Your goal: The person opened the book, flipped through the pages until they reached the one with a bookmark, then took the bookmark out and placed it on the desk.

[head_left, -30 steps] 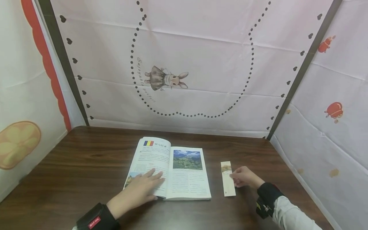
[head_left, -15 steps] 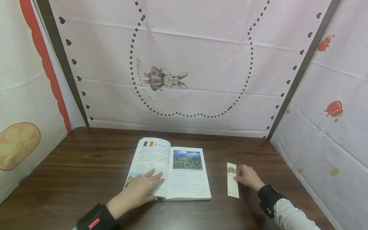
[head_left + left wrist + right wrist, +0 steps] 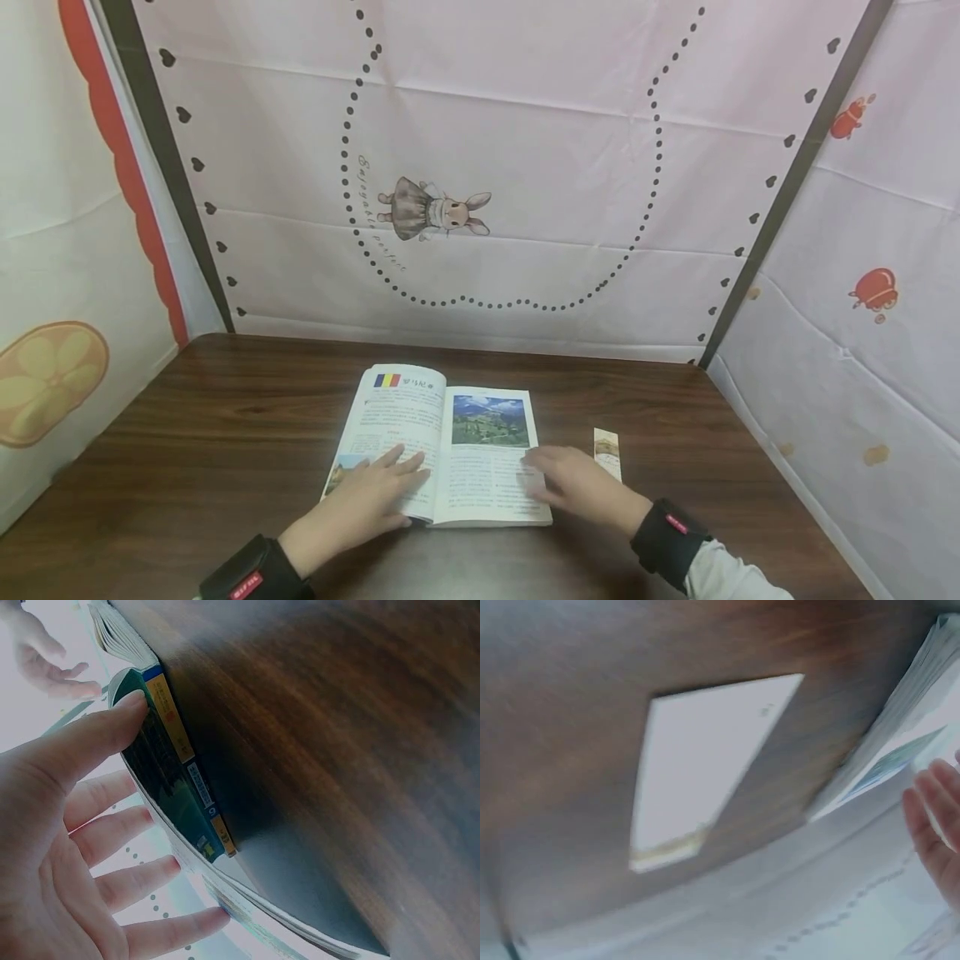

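An open book [image 3: 483, 492] lies on the table, with a flag on its left page and a mountain photo on the right one. My left hand [image 3: 363, 496] rests on the left page with spread, straight fingers. In the left wrist view its thumb [image 3: 120, 724] lies by the lower edge of the book, near the printed spine [image 3: 171, 716]. My right hand [image 3: 581, 485] extends over the right page's outer edge, holding nothing; whether it touches the paper I cannot tell. Behind that hand lies a pale paper bookmark [image 3: 607, 450], partly hidden in the head view and flat on the table in the right wrist view.
The dark wooden table [image 3: 225, 450] extends on both sides of the book. Printed cloth [image 3: 540, 183] hangs along the back and both sides. A black strap is on each wrist.
My right hand shifted the bookmark slightly to the right, let go of it, and moved left to the right page. My left hand has stayed on the left page.
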A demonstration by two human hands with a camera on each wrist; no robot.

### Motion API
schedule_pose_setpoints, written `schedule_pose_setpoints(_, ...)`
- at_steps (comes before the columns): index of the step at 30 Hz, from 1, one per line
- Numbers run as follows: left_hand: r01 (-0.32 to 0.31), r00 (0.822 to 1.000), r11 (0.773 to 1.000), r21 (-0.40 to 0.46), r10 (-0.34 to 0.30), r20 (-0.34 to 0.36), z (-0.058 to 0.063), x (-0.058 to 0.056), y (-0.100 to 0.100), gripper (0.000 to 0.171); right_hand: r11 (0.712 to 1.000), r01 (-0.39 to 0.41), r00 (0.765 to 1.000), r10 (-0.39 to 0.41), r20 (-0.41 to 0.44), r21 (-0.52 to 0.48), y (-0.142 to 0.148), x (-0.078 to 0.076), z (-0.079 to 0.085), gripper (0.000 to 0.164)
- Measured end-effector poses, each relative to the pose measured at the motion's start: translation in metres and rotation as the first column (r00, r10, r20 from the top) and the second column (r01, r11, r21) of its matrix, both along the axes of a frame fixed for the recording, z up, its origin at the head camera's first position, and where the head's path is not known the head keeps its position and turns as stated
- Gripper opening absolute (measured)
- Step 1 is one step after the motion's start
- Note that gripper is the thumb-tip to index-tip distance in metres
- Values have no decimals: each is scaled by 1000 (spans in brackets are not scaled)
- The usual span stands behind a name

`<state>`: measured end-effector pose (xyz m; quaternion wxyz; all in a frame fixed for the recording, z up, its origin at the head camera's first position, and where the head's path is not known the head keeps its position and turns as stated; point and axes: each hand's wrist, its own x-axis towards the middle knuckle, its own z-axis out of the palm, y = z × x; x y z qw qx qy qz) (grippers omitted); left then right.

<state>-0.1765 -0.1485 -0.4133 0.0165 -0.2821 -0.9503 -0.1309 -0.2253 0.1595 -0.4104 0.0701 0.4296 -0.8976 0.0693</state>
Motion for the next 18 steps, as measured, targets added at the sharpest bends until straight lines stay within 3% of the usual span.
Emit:
schedule_pose_setpoints(4, -19, 1000, 1000, 17, 19, 22, 0, 2, 0, 57, 982, -27, 1000, 29, -6, 185, -9, 8, -1, 60)
schedule_pose_setpoints(6, -31, 999, 999, 21, 30, 29, 0, 3, 1, 56, 977, -31, 999, 27, 19, 212, -11, 10, -2, 61)
schedule_pose_setpoints(11, -51, 998, 999, 12, 51, 29, 1, 2, 3, 53, 975, -31, 999, 23, 39, 222, -14, 7, 0, 52)
schedule_pose_setpoints(18, -72, 996, 997, -4, 73, 42, 9, -3, 7, 50, 985, -36, 991, 13, 133, 171, -13, -2, 3, 47)
